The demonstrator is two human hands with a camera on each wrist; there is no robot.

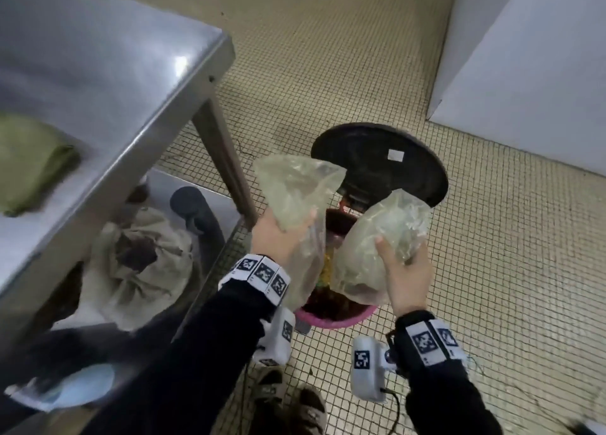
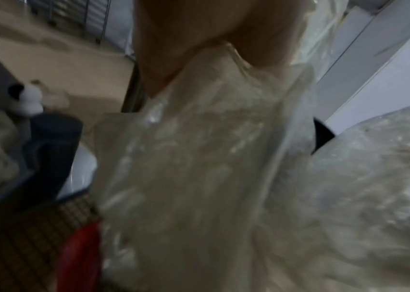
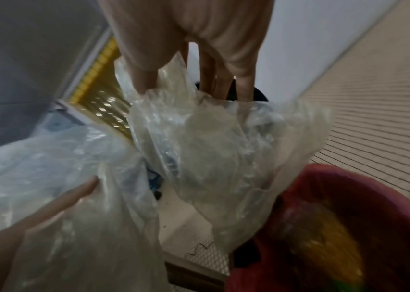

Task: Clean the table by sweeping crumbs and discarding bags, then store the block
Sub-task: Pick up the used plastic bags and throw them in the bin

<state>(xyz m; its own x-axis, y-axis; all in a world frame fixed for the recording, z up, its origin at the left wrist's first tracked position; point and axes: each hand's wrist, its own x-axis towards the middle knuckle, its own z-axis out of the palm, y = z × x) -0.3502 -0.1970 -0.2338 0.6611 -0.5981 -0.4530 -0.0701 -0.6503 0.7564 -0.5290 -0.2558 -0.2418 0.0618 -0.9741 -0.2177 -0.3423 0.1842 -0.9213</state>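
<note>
I stand over a pink bin (image 1: 331,320) whose black lid (image 1: 377,159) is tipped up. My left hand (image 1: 288,229) grips a crumpled clear plastic bag (image 1: 296,188) above the bin's left side. My right hand (image 1: 398,254) pinches a second clear bag (image 1: 383,237) between thumb and fingers, and it hangs into the bin mouth. In the left wrist view the left bag (image 2: 198,158) fills the middle below my left hand (image 2: 198,39). In the right wrist view the fingers (image 3: 245,87) clasp the right bag (image 3: 211,148) beside the bin (image 3: 323,177). A blurred green block-like thing (image 1: 29,162) lies on the steel table (image 1: 114,73).
The steel table's corner and leg (image 1: 226,165) stand just left of the bin. Its lower shelf holds a pale cloth sack (image 1: 137,260) and a dark object (image 1: 190,205). A white panel (image 1: 524,57) stands at the back right. Tiled floor (image 1: 508,270) surrounds the bin; trash lies inside it.
</note>
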